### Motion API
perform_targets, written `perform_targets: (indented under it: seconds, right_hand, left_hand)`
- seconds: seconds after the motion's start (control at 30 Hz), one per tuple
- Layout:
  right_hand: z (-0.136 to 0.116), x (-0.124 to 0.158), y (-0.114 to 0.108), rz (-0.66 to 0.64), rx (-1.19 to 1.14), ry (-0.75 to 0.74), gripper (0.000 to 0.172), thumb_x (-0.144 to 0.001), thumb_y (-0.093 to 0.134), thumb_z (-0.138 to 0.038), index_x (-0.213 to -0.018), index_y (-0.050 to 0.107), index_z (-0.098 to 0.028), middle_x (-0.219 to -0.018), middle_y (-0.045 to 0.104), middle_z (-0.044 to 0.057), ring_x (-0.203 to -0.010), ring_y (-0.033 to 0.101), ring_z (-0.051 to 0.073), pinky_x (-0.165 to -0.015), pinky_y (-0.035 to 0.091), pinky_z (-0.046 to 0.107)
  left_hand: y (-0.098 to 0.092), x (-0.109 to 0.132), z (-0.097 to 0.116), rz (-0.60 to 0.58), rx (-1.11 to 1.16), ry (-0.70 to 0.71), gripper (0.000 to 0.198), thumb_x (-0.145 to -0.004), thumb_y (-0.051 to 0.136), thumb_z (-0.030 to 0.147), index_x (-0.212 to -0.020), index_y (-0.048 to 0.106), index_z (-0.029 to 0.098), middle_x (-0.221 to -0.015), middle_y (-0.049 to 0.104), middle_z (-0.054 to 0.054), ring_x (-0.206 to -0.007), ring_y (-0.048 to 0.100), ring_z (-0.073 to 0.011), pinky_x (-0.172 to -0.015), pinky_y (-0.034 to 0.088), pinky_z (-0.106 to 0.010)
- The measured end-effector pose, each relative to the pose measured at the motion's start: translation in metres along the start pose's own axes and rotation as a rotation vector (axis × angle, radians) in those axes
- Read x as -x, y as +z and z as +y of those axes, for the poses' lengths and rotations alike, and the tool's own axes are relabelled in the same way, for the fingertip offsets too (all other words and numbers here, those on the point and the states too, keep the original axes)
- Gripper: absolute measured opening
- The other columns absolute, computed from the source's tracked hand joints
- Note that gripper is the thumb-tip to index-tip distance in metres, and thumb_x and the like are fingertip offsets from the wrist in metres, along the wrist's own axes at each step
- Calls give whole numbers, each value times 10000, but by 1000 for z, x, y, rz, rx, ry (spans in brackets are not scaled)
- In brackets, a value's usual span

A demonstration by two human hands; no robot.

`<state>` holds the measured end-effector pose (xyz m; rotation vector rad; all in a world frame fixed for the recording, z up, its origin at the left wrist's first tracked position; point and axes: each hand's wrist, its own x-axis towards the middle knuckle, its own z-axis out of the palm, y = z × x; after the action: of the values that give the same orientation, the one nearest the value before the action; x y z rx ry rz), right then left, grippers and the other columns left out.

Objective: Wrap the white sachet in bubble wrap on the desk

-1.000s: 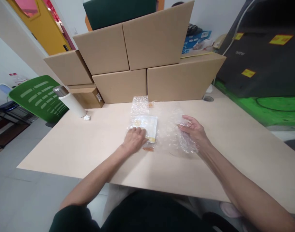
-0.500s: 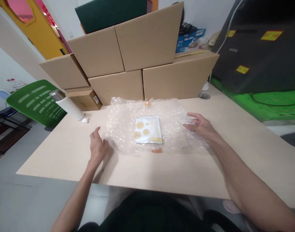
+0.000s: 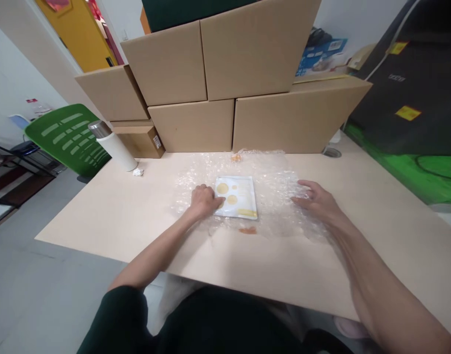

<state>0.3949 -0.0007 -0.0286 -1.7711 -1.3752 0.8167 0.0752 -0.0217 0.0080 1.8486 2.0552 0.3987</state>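
Observation:
A sheet of clear bubble wrap (image 3: 277, 184) lies spread flat on the light wooden table (image 3: 144, 211). A flat white packet with yellow circles (image 3: 238, 196) rests on its middle. My left hand (image 3: 204, 200) sits at the packet's left edge, fingers curled and touching it. My right hand (image 3: 317, 199) lies open and flat on the right part of the wrap. An orange tape piece (image 3: 248, 229) shows at the wrap's near edge, another one (image 3: 235, 158) at its far edge.
Several cardboard boxes (image 3: 225, 83) are stacked along the table's far edge. A white flask with a metal cap (image 3: 112, 146) stands at the back left beside a crumpled paper bit (image 3: 137, 172). A green chair (image 3: 68, 137) is on the left, a black case (image 3: 413, 83) on the right.
The folded wrap was opened out flat to the left and right. My left hand swung out to the left, then came back to the packet's left edge. My right hand stayed on the wrap.

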Motion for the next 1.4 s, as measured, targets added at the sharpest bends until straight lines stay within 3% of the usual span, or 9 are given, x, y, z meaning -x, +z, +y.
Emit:
perform_targets:
  seconds: [0.2, 0.53, 0.63, 0.73, 0.8, 0.9, 1.07, 1.27, 1.4]
  right_hand:
    - [5, -4, -3, -48, -33, 67, 602, -659, 712, -275, -1250, 623, -203, -1011, 645, 125, -1140, 589, 285, -830, 456, 337]
    - [10, -10, -5, -56, 23, 114, 599, -644, 712, -327, -1226, 634, -206, -991, 635, 147, -954, 633, 280, -764, 476, 363]
    - [8, -12, -15, -1, 228, -54, 557, -699, 666, -427, -1203, 637, -193, -1140, 625, 215, -1110, 587, 353, -852, 467, 451]
    - [-16, -1, -14, 215, 431, -459, 489, -833, 541, -473, -1212, 631, -177, -1363, 540, 245, -1323, 431, 394, -1025, 361, 568]
    - [-45, 16, 2, 181, 367, -722, 444, -900, 499, -465, -1221, 633, -188, -1317, 603, 203, -1293, 479, 345, -1058, 371, 543]
    - [-88, 45, 54, -112, 266, -944, 400, -967, 448, -471, -1186, 669, -220, -1182, 698, 128, -1145, 596, 287, -1020, 436, 518]
    - [-122, 74, 153, -604, 435, -1064, 451, -1006, 418, -410, -1354, 600, -188, -1466, 535, 145, -1365, 448, 309, -1099, 359, 511]
    - [-126, 82, 193, -640, 465, -970, 486, -1020, 380, -477, -1371, 567, -199, -1414, 574, 138, -1313, 477, 333, -1059, 363, 508]
    - [-125, 80, 193, -636, 274, -908, 440, -1026, 355, -462, -1305, 599, -225, -1371, 607, 110, -1291, 517, 290, -1067, 370, 478]
  left_hand:
    - [1, -8, -35, -48, 239, -88, 190, -826, 619, 297, -690, 639, 165, -599, 602, 15, -540, 539, -109, -519, 378, -212]
    - [-56, -19, -129, -82, 318, -309, 250, -689, 724, 218, -496, 576, 161, -450, 541, 6, -440, 484, -109, -474, 346, -228]
    - [-54, -18, -138, -133, 330, -326, 260, -694, 725, 233, -493, 573, 166, -464, 576, -14, -456, 520, -129, -495, 386, -240]
    - [-50, -17, -141, -135, 315, -328, 255, -720, 713, 258, -528, 568, 177, -490, 590, -10, -480, 532, -130, -515, 399, -240]
    - [-48, -16, -142, -119, 282, -328, 253, -736, 706, 277, -549, 563, 185, -514, 595, -8, -516, 553, -138, -532, 399, -241]
    - [-49, -12, -139, -61, 211, -335, 185, -729, 719, 305, -642, 602, 191, -667, 673, -39, -685, 634, -186, -598, 416, -253]
    - [-53, -2, -132, 66, 147, -386, 350, -671, 769, 388, -923, 636, 186, -1010, 721, -126, -1023, 642, -284, -735, 439, -290]
    - [-52, 3, -135, -19, 354, -384, 290, -663, 760, 421, -683, 590, 187, -518, 566, -2, -579, 595, -186, -550, 390, -263]
    - [-63, 9, -125, -27, 569, -270, 360, -676, 741, 472, -644, 525, 186, -543, 518, 28, -533, 511, -120, -529, 361, -229]
